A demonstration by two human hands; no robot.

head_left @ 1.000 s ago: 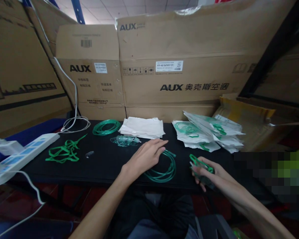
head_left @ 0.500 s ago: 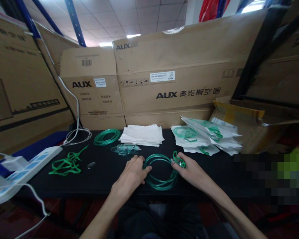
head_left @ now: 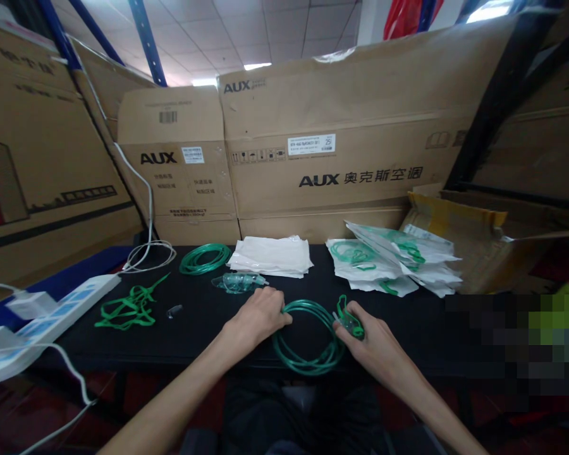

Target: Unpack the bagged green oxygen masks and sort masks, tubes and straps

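Note:
A coil of green tubing [head_left: 309, 368] is held in front of me at the near side of the black table. My left hand [head_left: 263, 313] is closed on the upper left of the loops, thumb and fingers pinching them. On the coil's right side, my right hand [head_left: 367, 328] grips a small clear plastic fitting with a bunched green strap [head_left: 349, 317]; part of the fitting is hidden by the thumb. Just beyond my left hand lies a clear green-tinted plastic piece [head_left: 241, 282] with a pale tip.
Another tubing coil [head_left: 189, 264] lies at the back left beside white bags [head_left: 271, 256]. Filled packets [head_left: 360, 256] are piled at the back right. On the left are loose green straps [head_left: 129, 309], a small clear part [head_left: 174, 311] and a power strip [head_left: 71, 309]. Cardboard boxes [head_left: 322, 208] wall the back.
The coil has shifted slightly toward me and to the right. My right hand has moved right and nearer with the strap and fitting; my left hand has moved a little right.

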